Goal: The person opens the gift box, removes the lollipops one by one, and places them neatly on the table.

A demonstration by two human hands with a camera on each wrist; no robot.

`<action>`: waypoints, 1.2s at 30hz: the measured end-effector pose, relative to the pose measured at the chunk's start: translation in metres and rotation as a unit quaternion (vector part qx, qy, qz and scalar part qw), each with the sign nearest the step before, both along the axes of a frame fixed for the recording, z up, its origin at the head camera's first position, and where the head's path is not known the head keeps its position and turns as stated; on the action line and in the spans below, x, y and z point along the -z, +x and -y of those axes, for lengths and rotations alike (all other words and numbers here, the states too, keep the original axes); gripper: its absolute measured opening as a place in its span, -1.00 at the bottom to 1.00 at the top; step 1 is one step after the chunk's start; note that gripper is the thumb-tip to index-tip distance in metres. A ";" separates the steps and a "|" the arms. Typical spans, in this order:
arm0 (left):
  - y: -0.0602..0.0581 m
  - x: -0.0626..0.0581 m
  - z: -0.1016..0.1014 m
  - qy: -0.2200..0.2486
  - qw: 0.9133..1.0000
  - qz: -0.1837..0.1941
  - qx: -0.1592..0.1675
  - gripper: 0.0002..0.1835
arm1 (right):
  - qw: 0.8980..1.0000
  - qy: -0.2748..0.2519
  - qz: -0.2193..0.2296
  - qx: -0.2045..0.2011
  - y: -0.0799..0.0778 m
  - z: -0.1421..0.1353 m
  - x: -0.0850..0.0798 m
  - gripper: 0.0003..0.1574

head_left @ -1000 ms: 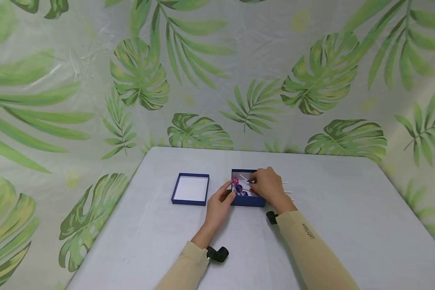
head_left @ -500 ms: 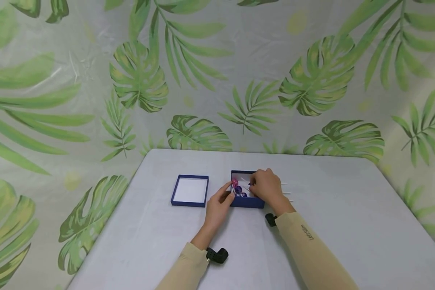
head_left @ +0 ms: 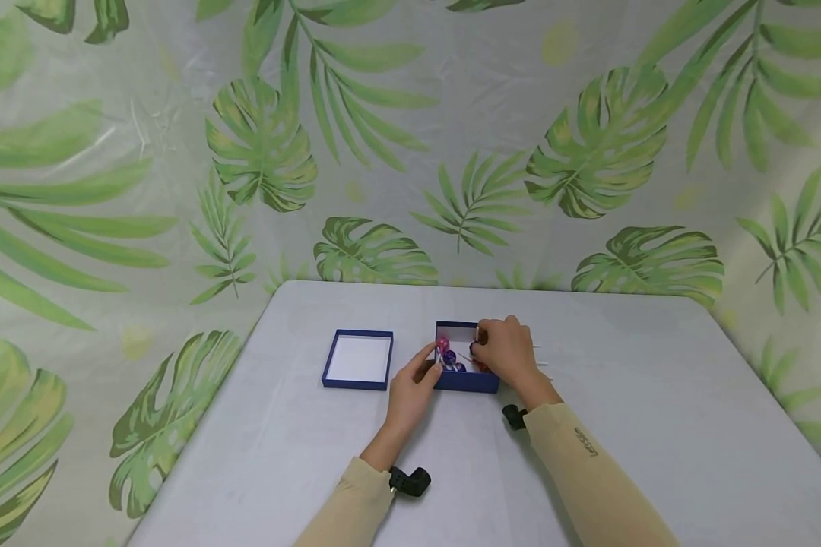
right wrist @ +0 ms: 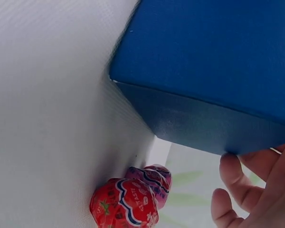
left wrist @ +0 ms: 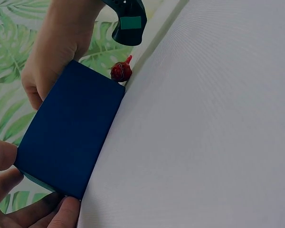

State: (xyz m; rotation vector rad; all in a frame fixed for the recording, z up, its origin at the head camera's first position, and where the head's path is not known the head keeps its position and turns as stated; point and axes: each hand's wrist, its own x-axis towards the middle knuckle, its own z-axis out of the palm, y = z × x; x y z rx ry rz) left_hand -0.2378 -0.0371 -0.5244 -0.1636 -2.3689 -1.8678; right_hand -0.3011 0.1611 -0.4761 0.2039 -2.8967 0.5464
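Observation:
A blue open-topped box [head_left: 467,381] stands on the table with several lollipops inside, among them a pink lollipop [head_left: 442,344] and a purple lollipop [head_left: 450,355]. My left hand [head_left: 410,393] grips the box at its left end, thumb and fingers around the near corner. Over the box's right part, my right hand [head_left: 509,351] pinches a dark-wrapped lollipop [head_left: 473,348], its white stick upright by the fingertips. In the right wrist view, a red lollipop [right wrist: 123,203] and a purple-pink lollipop [right wrist: 154,180] lie outside the box.
The blue-rimmed lid [head_left: 356,384], white inside, lies on the white table [head_left: 280,456] left of the box. Several white lollipop sticks [head_left: 542,363] show just right of my right hand. Behind the table hangs a leaf-patterned sheet [head_left: 383,152].
My right hand has shifted slightly within the box, and the lollipop stick at its fingertips now points up. The left hand keeps its place on the box.

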 end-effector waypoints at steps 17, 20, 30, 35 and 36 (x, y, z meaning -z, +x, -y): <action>0.001 -0.001 0.000 -0.011 1.000 0.004 -0.001 -0.53 | 0.998 -0.055 -0.029 -0.006 0.007 -0.002 -0.014 -0.92; 0.001 -0.001 0.000 -0.013 1.000 0.003 -0.001 -0.53 | 0.997 -0.061 -0.038 -0.006 0.008 -0.002 -0.016 -0.91; 0.001 -0.003 -0.001 -0.017 1.000 0.003 0.000 -0.52 | 0.996 -0.079 -0.049 -0.009 0.016 -0.004 -0.026 -0.92; 0.002 -0.002 -0.002 -0.018 1.000 -0.002 0.002 -0.52 | 0.994 -0.090 -0.052 -0.017 0.022 -0.007 -0.030 -0.92; 0.002 -0.002 -0.002 -0.017 1.000 -0.004 0.002 -0.53 | 0.994 -0.091 -0.051 -0.017 0.023 -0.008 -0.030 -0.92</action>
